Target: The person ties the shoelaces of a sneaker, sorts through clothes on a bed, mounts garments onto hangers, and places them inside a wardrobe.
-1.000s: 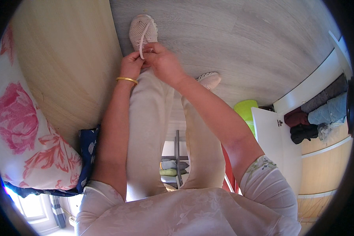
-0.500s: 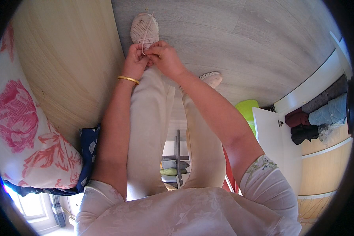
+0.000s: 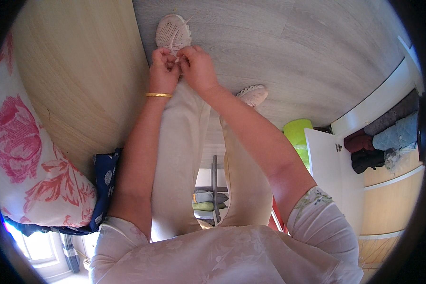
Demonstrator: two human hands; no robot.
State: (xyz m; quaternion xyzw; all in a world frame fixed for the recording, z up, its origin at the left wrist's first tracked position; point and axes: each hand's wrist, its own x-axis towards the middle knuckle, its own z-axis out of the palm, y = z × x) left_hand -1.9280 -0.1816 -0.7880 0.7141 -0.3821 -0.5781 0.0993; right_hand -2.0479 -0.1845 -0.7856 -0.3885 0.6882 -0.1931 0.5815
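A pale pink mesh shoe [image 3: 171, 31] is on my foot at the top of the view, its toe pointing away from me. Over its tongue, both hands meet at the shoelace [image 3: 172, 40]. My left hand [image 3: 164, 66], with a gold bangle [image 3: 159, 94] at the wrist, has its fingers bent in around the lace. From the right, my right hand [image 3: 197, 68] pinches lace between thumb and forefinger. White lace shows between the fingertips, but the knot or loop there is too small to make out. The matching shoe [image 3: 252, 95] is on my other foot, nearer and to the right.
A light wooden panel [image 3: 80, 75] rises close on the left, beside floral bedding [image 3: 42, 165]. Grey wood-look flooring [image 3: 288, 52] spreads to the right. A lime green bin-like object [image 3: 297, 135] stands behind an open white cabinet door [image 3: 324, 165]. Folded clothes [image 3: 393, 132] fill a shelf at far right.
My hands have drawn slightly closer over the lace, the left one turning more upright. The loose lace end over the toe has shifted to the right.
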